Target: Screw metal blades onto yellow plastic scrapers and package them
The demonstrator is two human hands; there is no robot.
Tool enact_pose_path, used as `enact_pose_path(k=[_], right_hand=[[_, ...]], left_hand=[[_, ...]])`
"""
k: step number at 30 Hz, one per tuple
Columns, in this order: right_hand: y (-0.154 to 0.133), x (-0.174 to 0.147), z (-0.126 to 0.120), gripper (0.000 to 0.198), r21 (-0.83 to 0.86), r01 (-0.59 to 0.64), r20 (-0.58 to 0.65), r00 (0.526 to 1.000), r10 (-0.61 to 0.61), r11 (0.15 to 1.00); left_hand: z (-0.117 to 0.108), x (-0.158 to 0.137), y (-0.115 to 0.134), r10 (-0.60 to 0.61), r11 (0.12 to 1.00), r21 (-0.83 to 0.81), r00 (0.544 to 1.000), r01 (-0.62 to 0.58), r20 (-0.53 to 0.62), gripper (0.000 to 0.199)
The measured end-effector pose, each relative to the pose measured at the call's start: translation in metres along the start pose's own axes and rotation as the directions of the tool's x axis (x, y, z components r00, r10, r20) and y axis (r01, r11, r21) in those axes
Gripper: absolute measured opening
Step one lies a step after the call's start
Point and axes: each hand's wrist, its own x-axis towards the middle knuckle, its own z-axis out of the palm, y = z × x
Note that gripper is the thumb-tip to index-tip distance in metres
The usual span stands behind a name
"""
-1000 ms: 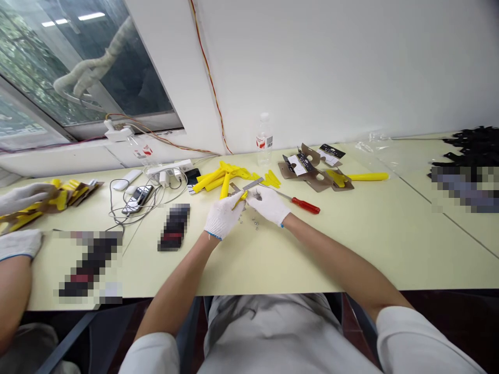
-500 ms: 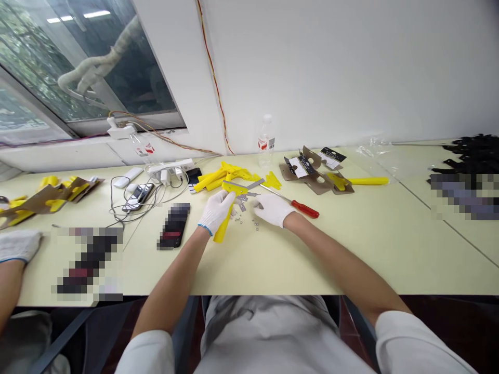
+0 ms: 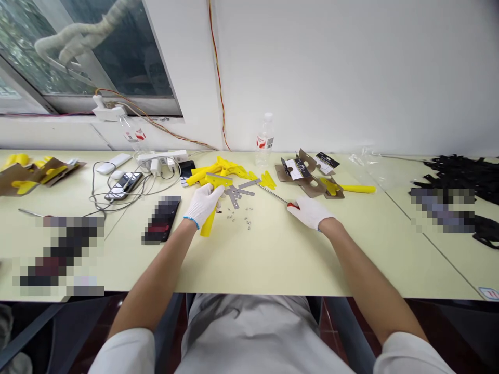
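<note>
My left hand (image 3: 203, 203), in a white glove with a blue cuff edge, is closed round a yellow scraper (image 3: 208, 223). A grey metal blade lies along the scraper's head, which points away from me. My right hand (image 3: 311, 212), also gloved, is wrapped over the red handle of a screwdriver (image 3: 275, 195). Its shaft lies on the table, pointing left and away. Several loose flat metal blades (image 3: 245, 192) are spread just right of the scraper. Closer to me lie several tiny metal fasteners (image 3: 246, 224), too small to tell exactly. Yellow plastic parts (image 3: 230, 167) are heaped behind the blades.
A clear bottle (image 3: 265, 143) stands near the wall. Right of it are opened cardboard packages (image 3: 307, 182) and another yellow handle (image 3: 357, 189). Phones, chargers and tangled cables (image 3: 144, 182) lie at left. Black items (image 3: 460, 176) are piled at far right.
My right hand has moved from beside the blades to the right, onto the screwdriver handle. My left hand still holds the scraper. The camera view has shifted slightly.
</note>
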Motion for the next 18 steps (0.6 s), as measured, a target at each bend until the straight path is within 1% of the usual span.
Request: enact_pose_path(k=[3, 6, 8, 10, 11, 13, 15, 18], right_hand=[[0.014, -0.009, -0.009, 0.029, 0.145, -0.031, 0.010, 0.999, 0.030, 0.989], [0.026, -0.022, -0.027, 0.026, 0.293, -0.074, 0.051, 0.997, 0.062, 0.953], [0.030, -0.030, -0.039, 0.023, 0.392, -0.108, 0.081, 0.993, 0.083, 0.913], [0.027, -0.033, -0.044, 0.023, 0.435, -0.094, 0.065, 0.995, 0.073, 0.896], [0.024, -0.033, -0.043, 0.024, 0.446, -0.069, 0.047, 0.997, 0.054, 0.893], [0.014, -0.029, -0.032, 0.028, 0.489, 0.006, 0.018, 1.000, -0.017, 0.872], [-0.001, -0.023, -0.014, 0.035, 0.571, 0.074, 0.048, 0.991, -0.123, 0.818], [-0.022, -0.019, 0.011, 0.040, 0.662, 0.146, 0.032, 0.975, -0.222, 0.735]], left_hand=[[0.000, -0.004, 0.005, -0.003, 0.999, 0.032, 1.000, 0.004, -0.024, 0.022], [-0.001, -0.007, 0.011, -0.018, 0.997, 0.078, 0.999, 0.021, -0.038, 0.024], [-0.001, -0.009, 0.013, -0.009, 0.995, 0.103, 0.999, 0.013, -0.039, 0.025], [-0.002, -0.009, 0.014, -0.003, 0.994, 0.107, 0.999, 0.007, -0.039, 0.025], [-0.002, -0.009, 0.013, -0.001, 0.995, 0.103, 0.999, 0.005, -0.037, 0.025], [-0.003, -0.009, 0.011, 0.002, 0.995, 0.095, 0.999, 0.001, -0.032, 0.027], [-0.003, -0.007, 0.008, 0.014, 0.995, 0.097, 1.000, -0.012, -0.021, 0.030], [-0.005, -0.003, 0.002, 0.044, 0.992, 0.115, 0.999, -0.043, 0.001, 0.034]])
